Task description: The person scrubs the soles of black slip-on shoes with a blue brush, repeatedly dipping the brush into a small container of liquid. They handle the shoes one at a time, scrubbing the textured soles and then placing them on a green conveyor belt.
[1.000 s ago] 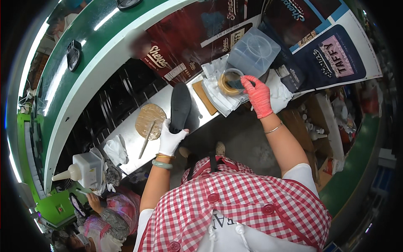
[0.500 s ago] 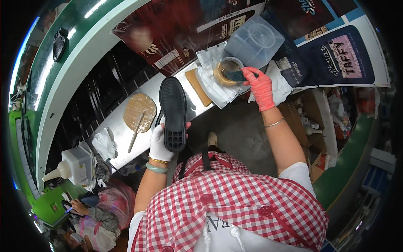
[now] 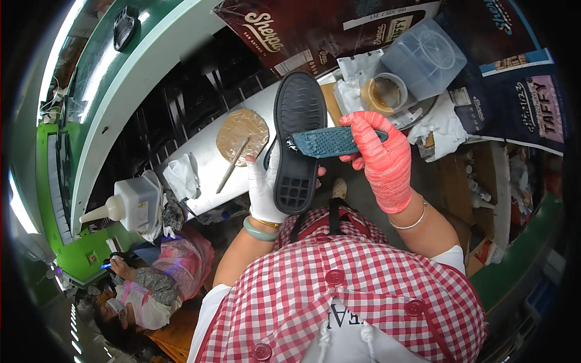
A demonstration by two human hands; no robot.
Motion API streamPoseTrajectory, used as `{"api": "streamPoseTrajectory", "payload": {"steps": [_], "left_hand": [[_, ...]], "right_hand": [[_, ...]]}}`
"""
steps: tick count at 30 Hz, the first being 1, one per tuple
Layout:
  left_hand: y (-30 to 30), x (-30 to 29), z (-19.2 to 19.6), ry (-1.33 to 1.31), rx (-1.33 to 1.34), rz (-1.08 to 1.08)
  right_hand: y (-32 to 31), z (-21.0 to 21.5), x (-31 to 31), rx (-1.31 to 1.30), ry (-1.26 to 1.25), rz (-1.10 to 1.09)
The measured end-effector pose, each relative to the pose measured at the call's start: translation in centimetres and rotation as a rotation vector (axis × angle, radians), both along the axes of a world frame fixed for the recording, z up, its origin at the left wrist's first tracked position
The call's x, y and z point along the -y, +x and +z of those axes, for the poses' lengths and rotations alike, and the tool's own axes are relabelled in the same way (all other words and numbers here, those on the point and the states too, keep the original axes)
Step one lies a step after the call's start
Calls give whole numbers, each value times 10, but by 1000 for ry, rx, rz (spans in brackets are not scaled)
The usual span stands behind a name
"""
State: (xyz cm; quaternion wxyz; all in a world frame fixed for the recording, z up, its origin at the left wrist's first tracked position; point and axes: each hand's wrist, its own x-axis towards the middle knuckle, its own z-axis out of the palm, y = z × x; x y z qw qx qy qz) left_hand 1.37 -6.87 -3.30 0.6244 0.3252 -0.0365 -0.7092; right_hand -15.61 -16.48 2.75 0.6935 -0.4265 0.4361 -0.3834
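Note:
My left hand (image 3: 264, 192), in a white glove, grips a black shoe sole (image 3: 298, 106) by its edge. The sole points away from me, with a grid of square hollows at the heel. In my right hand (image 3: 387, 166), wearing a coral-red glove, is a flat teal strip-like brush (image 3: 330, 143) with a textured face. The brush lies across the middle of the sole, and its frayed whitish tip appears to touch the surface. Just beyond my right hand stands a tape-wrapped cup (image 3: 370, 97) with tan stuff inside.
A plastic-wrapped brown disc (image 3: 239, 130) with a stick (image 3: 232, 166) on it lies on the metal bench (image 3: 209, 154). A clear plastic tub (image 3: 423, 57) stands behind the cup. At left are a white spouted bottle (image 3: 136, 202), a green curved counter (image 3: 100, 78) and another person (image 3: 163, 278).
My right hand has left the cup and brought the brush down and left onto the sole. The view has shifted, so the bench things appear farther right.

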Motion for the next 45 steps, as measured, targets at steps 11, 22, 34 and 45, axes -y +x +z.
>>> {"api": "streamPoseTrajectory", "payload": {"steps": [11, 22, 34, 45], "left_hand": [[0, 4, 0, 72, -8, 97], [5, 12, 9, -124, -314, 57], [8, 8, 17, 268, -122, -205], [24, 9, -9, 165, -79, -667]], "right_hand": [[8, 3, -17, -65, -97, 81], [8, 4, -38, -54, -136, 159], [1, 33, 2, -217, -134, 646], [29, 46, 17, -355, 2, 896]]}}
